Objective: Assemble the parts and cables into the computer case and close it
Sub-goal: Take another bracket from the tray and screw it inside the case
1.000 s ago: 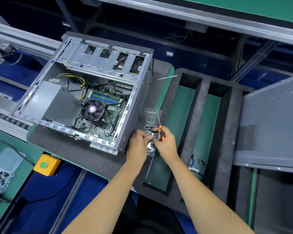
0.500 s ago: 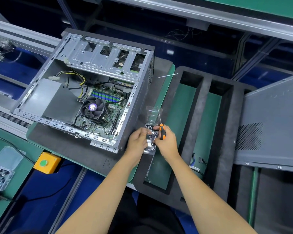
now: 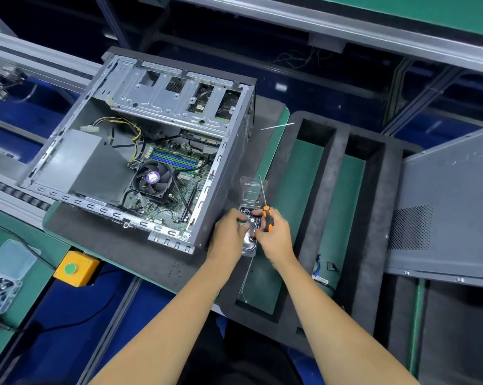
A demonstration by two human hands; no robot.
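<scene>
The computer case (image 3: pixel 140 151) lies open on the bench, motherboard and fan inside. Just right of it, near, both hands meet over a clear plastic pack (image 3: pixel 250 232) w/ small metal parts. Left hand (image 3: pixel 228 234) fingers pinch the pack. Right hand (image 3: pixel 273 236) grips an orange-black screwdriver (image 3: pixel 265 209), shaft pointing far. Side panel (image 3: pixel 451 212) at right. Near left, a clear box (image 3: pixel 1 276) holds dark screws.

case (image 3: pixel 140 151) left, side panel (image 3: pixel 451 212) right

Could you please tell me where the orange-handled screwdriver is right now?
In the head view the screwdriver is held in the right hand, just right of the open computer case, its shaft pointing up and away over the small clear plastic box.
</scene>
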